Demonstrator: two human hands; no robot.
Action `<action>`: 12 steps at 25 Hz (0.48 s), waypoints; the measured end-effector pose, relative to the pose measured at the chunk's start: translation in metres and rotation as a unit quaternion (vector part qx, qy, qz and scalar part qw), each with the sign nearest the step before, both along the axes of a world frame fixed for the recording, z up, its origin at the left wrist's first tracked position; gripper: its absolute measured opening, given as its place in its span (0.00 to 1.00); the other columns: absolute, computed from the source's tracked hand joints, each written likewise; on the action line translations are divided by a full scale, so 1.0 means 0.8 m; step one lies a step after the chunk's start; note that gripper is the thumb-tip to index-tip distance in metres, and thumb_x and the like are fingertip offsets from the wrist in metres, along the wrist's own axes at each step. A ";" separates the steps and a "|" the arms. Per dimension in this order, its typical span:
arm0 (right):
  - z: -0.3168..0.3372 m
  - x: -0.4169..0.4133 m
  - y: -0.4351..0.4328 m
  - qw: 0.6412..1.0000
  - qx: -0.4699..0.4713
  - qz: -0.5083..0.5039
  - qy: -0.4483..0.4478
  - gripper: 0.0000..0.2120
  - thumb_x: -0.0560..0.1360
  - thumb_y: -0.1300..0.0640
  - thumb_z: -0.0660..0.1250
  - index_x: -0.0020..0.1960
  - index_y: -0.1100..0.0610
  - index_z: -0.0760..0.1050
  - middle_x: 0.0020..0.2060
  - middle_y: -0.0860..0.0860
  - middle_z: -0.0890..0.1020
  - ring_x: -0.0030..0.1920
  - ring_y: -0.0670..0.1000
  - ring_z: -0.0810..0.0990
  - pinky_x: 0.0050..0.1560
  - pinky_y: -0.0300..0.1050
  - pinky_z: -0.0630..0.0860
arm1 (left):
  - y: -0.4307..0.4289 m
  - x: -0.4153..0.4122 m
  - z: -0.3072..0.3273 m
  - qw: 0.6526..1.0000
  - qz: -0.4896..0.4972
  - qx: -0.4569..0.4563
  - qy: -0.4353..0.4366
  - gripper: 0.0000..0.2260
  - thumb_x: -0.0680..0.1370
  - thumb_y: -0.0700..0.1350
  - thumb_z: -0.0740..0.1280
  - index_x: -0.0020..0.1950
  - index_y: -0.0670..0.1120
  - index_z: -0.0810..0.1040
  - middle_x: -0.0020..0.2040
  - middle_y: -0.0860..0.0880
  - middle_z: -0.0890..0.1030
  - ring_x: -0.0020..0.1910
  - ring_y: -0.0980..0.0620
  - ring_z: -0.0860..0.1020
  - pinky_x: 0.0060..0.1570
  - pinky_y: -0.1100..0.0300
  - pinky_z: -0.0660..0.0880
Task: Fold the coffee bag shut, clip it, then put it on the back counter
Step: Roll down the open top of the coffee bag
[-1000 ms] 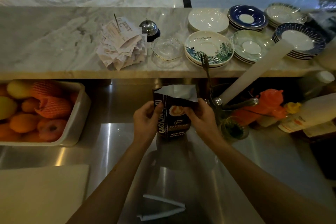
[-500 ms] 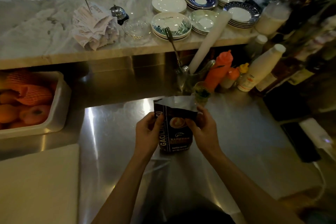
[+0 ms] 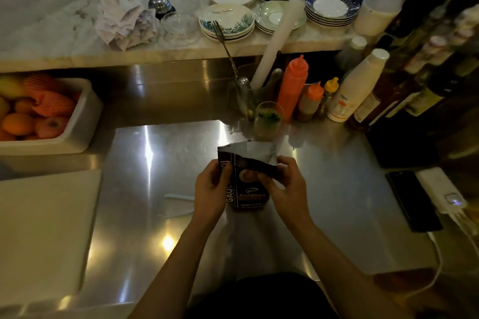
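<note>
Steel worktop (image 3: 160, 189) lay bare on most of its middle, with a white cutting board (image 3: 44, 230) at its left edge and a white tub of fruit (image 3: 80, 122) behind that. Toward the back stood a holder of utensils (image 3: 243, 96), a small glass (image 3: 268, 119), an orange squeeze bottle (image 3: 293, 85) and smaller bottles beside it. A phone (image 3: 412, 199) and a white charger (image 3: 440, 191) lay well to the right. Above ran the marble counter (image 3: 51, 23), crowded on its right half with stacked plates (image 3: 228, 21), and holding crumpled receipts (image 3: 124, 21) and a bell (image 3: 160, 5); its left stretch was open. A white clip (image 3: 178, 197) lay on the steel just left of the hands.

Both forearms reached in from below and met over the worktop's centre. The left hand (image 3: 211, 191) gripped the dark coffee bag (image 3: 247, 184) along its left side, fingers curled round the edge. The right hand (image 3: 285, 186) pinched the bag's upper right corner between thumb and fingers, bending the top flap down. The bag stood upright, its silver mouth open; whether its base touched the steel I could not tell.
</note>
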State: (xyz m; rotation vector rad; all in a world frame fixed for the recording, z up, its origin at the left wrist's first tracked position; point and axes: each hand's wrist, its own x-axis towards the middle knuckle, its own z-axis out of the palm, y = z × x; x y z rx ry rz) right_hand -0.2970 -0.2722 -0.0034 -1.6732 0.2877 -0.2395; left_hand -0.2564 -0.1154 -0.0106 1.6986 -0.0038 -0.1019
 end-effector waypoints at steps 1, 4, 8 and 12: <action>-0.003 -0.002 -0.009 1.000 0.000 0.017 0.003 0.13 0.72 0.52 0.71 0.52 0.42 0.71 0.48 0.42 0.82 0.53 0.40 0.82 0.49 0.34 0.79 | -0.008 -0.006 0.001 1.000 0.012 0.008 -0.004 0.09 0.81 0.43 0.61 0.55 0.42 0.78 0.50 0.46 0.84 0.50 0.53 0.82 0.50 0.59 0.79; -0.007 -0.006 -0.027 0.998 -0.006 0.061 0.001 0.11 0.71 0.47 0.69 0.53 0.39 0.72 0.51 0.41 0.82 0.54 0.42 0.81 0.54 0.38 0.79 | -0.022 -0.021 0.012 0.999 0.047 0.016 -0.022 0.09 0.81 0.43 0.62 0.57 0.44 0.78 0.52 0.48 0.83 0.53 0.55 0.81 0.52 0.61 0.79; 0.000 -0.011 -0.024 0.997 -0.012 0.070 -0.018 0.08 0.76 0.51 0.65 0.52 0.39 0.74 0.52 0.47 0.81 0.54 0.41 0.80 0.54 0.38 0.79 | -0.017 -0.028 0.024 0.998 0.052 0.013 -0.039 0.07 0.80 0.40 0.62 0.54 0.46 0.78 0.49 0.52 0.83 0.51 0.58 0.82 0.48 0.67 0.78; 0.007 -0.004 -0.015 0.999 0.011 0.040 -0.025 0.07 0.78 0.57 0.65 0.55 0.49 0.75 0.50 0.46 0.81 0.53 0.45 0.81 0.52 0.42 0.81 | -0.006 -0.019 0.030 0.999 0.003 0.010 -0.050 0.08 0.79 0.40 0.65 0.50 0.52 0.80 0.47 0.51 0.84 0.48 0.56 0.83 0.47 0.64 0.79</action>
